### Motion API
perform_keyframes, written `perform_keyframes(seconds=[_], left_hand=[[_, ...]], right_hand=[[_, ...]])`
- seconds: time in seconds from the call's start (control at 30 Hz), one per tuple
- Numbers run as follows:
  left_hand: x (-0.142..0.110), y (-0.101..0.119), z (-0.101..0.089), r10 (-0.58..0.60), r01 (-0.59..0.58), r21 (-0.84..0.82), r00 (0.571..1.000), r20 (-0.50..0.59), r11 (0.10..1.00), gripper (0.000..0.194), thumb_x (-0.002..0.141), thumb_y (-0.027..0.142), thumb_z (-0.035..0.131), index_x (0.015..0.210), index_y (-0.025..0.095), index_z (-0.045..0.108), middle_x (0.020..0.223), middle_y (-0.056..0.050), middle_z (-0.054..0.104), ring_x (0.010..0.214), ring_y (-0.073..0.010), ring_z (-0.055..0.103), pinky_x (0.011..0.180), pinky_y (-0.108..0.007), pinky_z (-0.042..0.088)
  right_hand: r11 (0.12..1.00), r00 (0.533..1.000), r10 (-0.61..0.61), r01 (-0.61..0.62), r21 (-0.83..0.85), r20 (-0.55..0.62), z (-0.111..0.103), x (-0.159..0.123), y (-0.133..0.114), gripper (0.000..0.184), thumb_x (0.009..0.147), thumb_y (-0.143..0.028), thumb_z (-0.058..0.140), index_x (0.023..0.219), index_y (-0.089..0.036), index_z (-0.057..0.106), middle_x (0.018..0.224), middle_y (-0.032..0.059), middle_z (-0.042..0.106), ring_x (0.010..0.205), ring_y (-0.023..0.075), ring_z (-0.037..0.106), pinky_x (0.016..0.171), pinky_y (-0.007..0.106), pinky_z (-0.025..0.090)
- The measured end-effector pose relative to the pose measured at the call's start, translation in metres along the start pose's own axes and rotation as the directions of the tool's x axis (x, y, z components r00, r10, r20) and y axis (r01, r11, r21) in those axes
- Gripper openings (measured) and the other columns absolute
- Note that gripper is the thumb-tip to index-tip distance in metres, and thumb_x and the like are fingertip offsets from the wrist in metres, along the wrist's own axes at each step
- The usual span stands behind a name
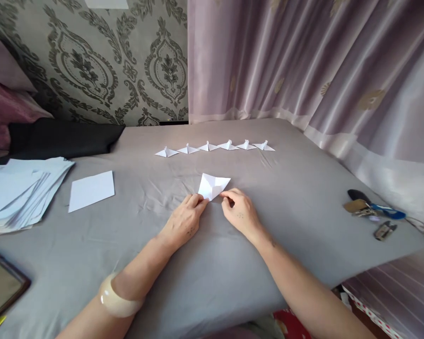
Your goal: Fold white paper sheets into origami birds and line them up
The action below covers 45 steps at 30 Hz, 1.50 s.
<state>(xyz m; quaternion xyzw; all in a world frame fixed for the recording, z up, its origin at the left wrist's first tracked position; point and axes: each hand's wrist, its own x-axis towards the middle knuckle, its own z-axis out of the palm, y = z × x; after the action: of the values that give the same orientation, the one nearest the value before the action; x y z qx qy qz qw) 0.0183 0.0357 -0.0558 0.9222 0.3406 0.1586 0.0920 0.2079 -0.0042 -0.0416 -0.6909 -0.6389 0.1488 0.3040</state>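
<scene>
Fingers [202, 199] of the left hand [183, 220] and right hand [243, 214] were pinched shut on the near edges of a folded white paper [215, 184], midway between them. Beyond it ran a row of six paper figures [229, 145]; leftward lay a loose sheet [92, 190], a paper stack [24, 193] and a black item [63, 136]—at far right, keys [365, 212]. Grey cloth [304, 188] covered the surface, backed by patterned wallpaper [127, 61] and a mauve curtain [250, 56]. Both forearms angled inward, backs of the hands up—a pale bangle [118, 301] on the left.
</scene>
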Motion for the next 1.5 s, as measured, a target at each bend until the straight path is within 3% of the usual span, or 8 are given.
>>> perform_keyframes(seconds=[0.23,0.63,1.0,1.23,1.5], left_hand=[[-0.001,-0.003,0.004,0.048,-0.05,0.064,0.999,0.024,0.997,0.051,0.088,0.003,0.031,0.134,0.016,0.048,0.11,-0.012,0.053,0.096,-0.0232,0.049,0.085,-0.036,0.05],[-0.003,0.005,-0.004,0.024,-0.027,0.052,0.998,0.063,0.998,0.053,0.085,0.001,0.034,0.132,0.019,0.049,0.11,-0.01,0.054,0.095,-0.0224,0.049,0.087,-0.035,0.049],[-0.007,0.015,-0.011,-0.026,0.004,0.24,0.996,0.089,0.971,0.054,0.084,0.0,0.035,0.134,0.018,0.049,0.105,-0.011,0.057,0.088,-0.0232,0.052,0.077,-0.036,0.051],[-0.008,0.02,-0.02,-0.01,0.01,0.143,1.0,0.001,0.99,0.04,0.085,0.003,0.036,0.115,0.013,0.061,0.111,-0.012,0.065,0.098,-0.0252,0.057,0.082,-0.039,0.053],[-0.006,0.006,-0.023,-0.074,0.068,-0.054,0.991,-0.115,0.996,0.029,0.084,0.008,0.042,0.088,0.016,0.07,0.102,-0.006,0.073,0.092,-0.023,0.06,0.081,-0.036,0.052]], right_hand=[[0.998,0.998,-0.053,0.054,-0.019,0.045,-0.001,0.0,-0.004,0.033,0.083,-0.013,0.045,0.108,-0.018,0.067,0.099,0.0058,0.065,0.089,0.0157,0.06,0.082,0.024,0.045],[0.985,0.979,-0.161,0.167,-0.042,0.122,0.0,-0.007,-0.006,0.04,0.083,-0.01,0.045,0.117,-0.018,0.064,0.104,0.0067,0.062,0.095,0.0169,0.057,0.088,0.029,0.043],[0.942,0.954,-0.273,0.292,-0.164,0.124,0.001,-0.015,-0.009,0.04,0.085,-0.009,0.044,0.12,-0.019,0.062,0.102,0.0082,0.058,0.09,0.0201,0.052,0.078,0.034,0.04],[0.888,0.925,-0.344,0.377,-0.263,0.161,-0.001,-0.016,-0.012,0.039,0.086,-0.01,0.045,0.123,-0.015,0.058,0.099,0.0093,0.056,0.09,0.0217,0.05,0.078,0.036,0.039],[0.862,0.916,-0.351,0.397,-0.314,0.192,-0.003,-0.015,-0.014,0.038,0.086,-0.011,0.043,0.12,-0.016,0.059,0.095,0.007,0.057,0.088,0.021,0.049,0.076,0.035,0.036]])
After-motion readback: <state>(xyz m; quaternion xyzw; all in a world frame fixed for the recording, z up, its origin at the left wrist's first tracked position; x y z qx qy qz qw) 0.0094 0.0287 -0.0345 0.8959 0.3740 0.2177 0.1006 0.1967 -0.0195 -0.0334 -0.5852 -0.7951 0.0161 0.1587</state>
